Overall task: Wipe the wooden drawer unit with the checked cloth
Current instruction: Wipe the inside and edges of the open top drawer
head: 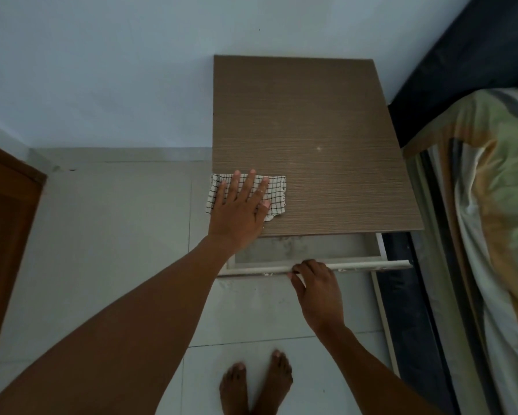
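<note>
The wooden drawer unit [311, 121] stands against the pale wall, seen from above, its brown grained top bare. A white cloth with black checks [277, 196] lies flat at the top's near left corner. My left hand [239, 211] presses down on the cloth with fingers spread flat. The top drawer [305, 250] is pulled partly out, its grey inside showing. My right hand [314, 283] has its fingers curled over the drawer's white front edge [365, 265].
A bed [491, 220] with a patterned cover and dark headboard stands close on the right of the unit. A brown wooden door [6, 223] is at the far left. Pale floor tiles [117, 235] lie left and in front, with my bare feet [256, 384] below.
</note>
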